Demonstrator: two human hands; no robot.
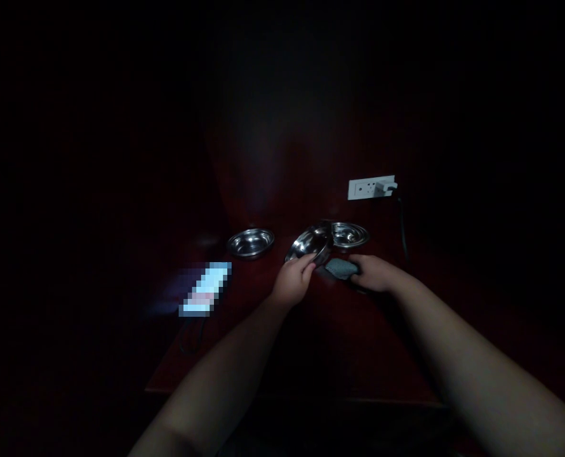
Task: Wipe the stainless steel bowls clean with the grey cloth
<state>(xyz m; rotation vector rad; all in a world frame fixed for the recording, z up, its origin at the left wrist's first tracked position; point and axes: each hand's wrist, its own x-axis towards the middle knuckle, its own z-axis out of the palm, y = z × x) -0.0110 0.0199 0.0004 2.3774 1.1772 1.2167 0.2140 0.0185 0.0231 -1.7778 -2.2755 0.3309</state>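
Note:
My left hand is closed on the near rim of a shiny steel bowl, which is tilted up on its side. Just right of it, my right hand grips a grey-green cloth; some of its fingers are hidden in shadow. The cloth is close to the bowl's lower right side; whether they touch I cannot tell. Behind the tilted bowl a second steel bowl lies upright, partly covered by it. Farther left stands a third steel bowl, also upright.
All this is on a dark red table, its front edge running below my forearms. A glowing, pixelated phone-like screen lies at the left with a cable. A white wall socket holds a plug with a hanging cord. The surroundings are very dark.

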